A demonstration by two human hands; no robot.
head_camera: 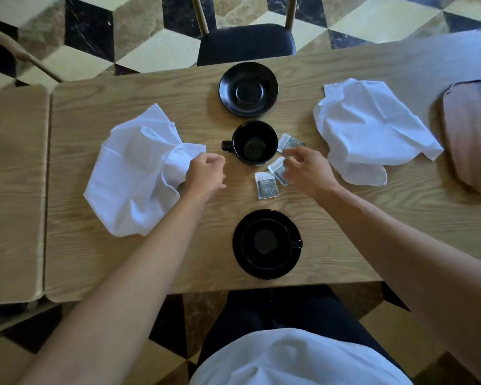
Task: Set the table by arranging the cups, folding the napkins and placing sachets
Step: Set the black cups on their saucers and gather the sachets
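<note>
A black cup (254,142) stands alone mid-table, its handle pointing left. Beyond it lies an empty black saucer (248,89). Near the front edge a second cup (266,243) sits on its saucer (242,262). Three sachets lie right of the middle cup: one at its right side (286,142), one at the front (266,185), and one (278,170) under my right hand (307,172), whose fingertips touch it. My left hand (204,175) hovers, loosely curled, at the edge of the crumpled white napkin (139,173). Another crumpled napkin (364,132) lies at the right.
A dark wooden tray (472,137) sits at the table's right end. A black-seated chair (246,43) stands at the far side. A second table (11,190) adjoins on the left.
</note>
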